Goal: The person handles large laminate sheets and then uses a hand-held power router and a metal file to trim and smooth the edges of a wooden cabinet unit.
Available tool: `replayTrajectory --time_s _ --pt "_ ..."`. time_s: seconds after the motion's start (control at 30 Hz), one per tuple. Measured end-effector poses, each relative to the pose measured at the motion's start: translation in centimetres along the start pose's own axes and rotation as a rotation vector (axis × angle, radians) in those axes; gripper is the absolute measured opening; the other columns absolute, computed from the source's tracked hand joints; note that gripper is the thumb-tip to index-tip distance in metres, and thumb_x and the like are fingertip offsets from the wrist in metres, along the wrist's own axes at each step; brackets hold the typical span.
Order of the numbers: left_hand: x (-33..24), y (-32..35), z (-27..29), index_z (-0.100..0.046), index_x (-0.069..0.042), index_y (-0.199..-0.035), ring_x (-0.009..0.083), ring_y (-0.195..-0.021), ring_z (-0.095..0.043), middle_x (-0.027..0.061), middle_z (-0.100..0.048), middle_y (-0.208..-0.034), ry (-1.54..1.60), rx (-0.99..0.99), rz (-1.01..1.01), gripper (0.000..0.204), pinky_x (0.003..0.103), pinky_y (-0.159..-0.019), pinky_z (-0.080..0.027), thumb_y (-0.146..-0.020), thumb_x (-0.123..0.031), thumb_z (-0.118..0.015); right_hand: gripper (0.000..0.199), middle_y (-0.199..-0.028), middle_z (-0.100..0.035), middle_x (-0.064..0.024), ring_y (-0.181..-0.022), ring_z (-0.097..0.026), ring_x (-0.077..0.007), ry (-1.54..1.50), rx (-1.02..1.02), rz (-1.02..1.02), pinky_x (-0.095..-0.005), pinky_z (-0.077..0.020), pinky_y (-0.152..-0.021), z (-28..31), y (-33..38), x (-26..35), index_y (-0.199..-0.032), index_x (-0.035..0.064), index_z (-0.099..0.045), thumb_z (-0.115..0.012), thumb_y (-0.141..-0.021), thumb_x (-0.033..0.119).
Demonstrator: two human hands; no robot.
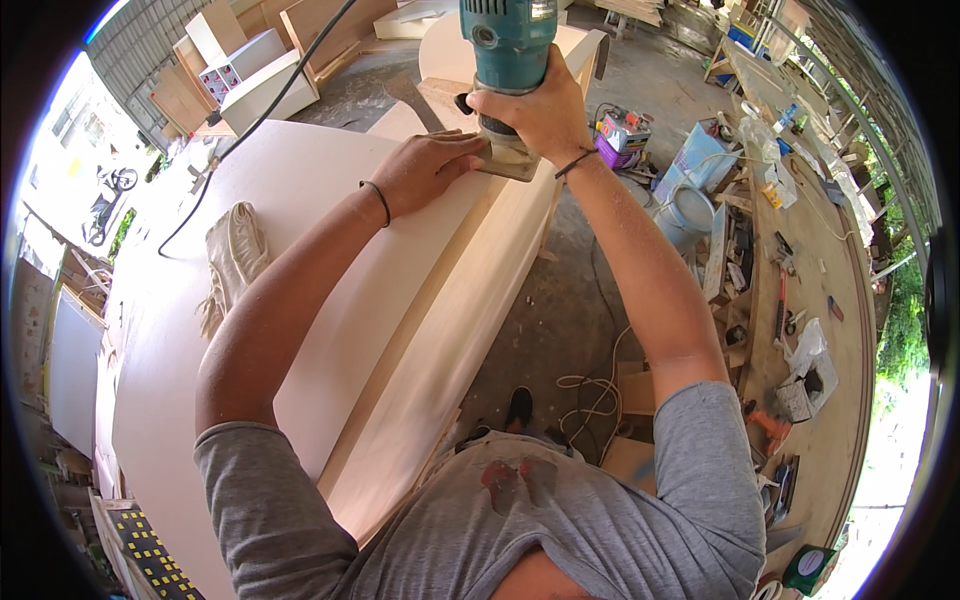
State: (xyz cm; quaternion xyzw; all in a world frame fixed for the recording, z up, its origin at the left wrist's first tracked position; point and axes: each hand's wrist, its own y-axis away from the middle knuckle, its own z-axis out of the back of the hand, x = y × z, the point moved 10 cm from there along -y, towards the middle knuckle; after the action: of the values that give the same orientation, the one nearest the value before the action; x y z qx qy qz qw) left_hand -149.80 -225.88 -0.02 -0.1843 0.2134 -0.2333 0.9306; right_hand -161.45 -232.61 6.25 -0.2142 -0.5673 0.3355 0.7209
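i'm seeing the router (513, 55) sitting at twelve o'clock on the workpiece (365, 310), probably handling heavy, rigid; right hand (545, 115) gripping its lower body, likely best hold; left hand (425, 170) lying open beside its base.

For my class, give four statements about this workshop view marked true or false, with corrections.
1. The right hand grips the teal power tool. True.
2. The left hand holds the beige cloth. False: the beige cloth lies on the white panel; the left hand is at the tool's base.
3. A dark band circles each wrist. True.
4. The shirt is bright yellow. False: the shirt is grey.
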Motion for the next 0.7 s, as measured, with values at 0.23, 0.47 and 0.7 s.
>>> replayTrajectory --time_s 0.23,0.47,0.7 --pt "1.2 -0.7 -0.7 -0.06 -0.009 -0.122 0.0327 -0.099 -0.062 0.0138 -0.064 -0.114 0.009 0.024 0.061 0.034 0.041 -0.088 -0.048 -0.094 -0.026 -0.052 0.068 -0.096 -0.068 -0.0146 -0.089 -0.067 -0.0257 -0.001 0.002 0.008 -0.0342 -0.0532 -0.08 0.1 -0.7 -1.0 -0.108 0.0004 -0.053 -0.083 -0.059 0.036" --pt "2.0 -1.8 -1.0 -0.06 -0.011 -0.123 0.0326 -0.097 -0.063 0.0135 -0.064 -0.112 0.029 0.019 0.088 0.034 0.041 -0.086 -0.048 -0.094 -0.027 -0.052 0.069 -0.096 -0.068 -0.0134 -0.089 -0.067 -0.0245 -0.036 0.013 -0.016 -0.0334 -0.0532 -0.081 0.1 -1.6 -1.9 -0.109 0.0 -0.052 -0.083 -0.058 0.036" --pt "2.4 -2.5 -1.4 -0.059 -0.011 -0.123 0.0297 -0.089 -0.066 0.0134 -0.067 -0.106 0.028 0.046 0.11 0.034 0.04 -0.082 -0.049 -0.094 -0.027 -0.052 0.07 -0.098 -0.068 -0.012 -0.089 -0.067 -0.0222 -0.037 0.015 -0.021 -0.0322 -0.0529 -0.081 0.0 -2.3 -3.0 -0.11 -0.0001 -0.052 -0.084 -0.057 0.032"
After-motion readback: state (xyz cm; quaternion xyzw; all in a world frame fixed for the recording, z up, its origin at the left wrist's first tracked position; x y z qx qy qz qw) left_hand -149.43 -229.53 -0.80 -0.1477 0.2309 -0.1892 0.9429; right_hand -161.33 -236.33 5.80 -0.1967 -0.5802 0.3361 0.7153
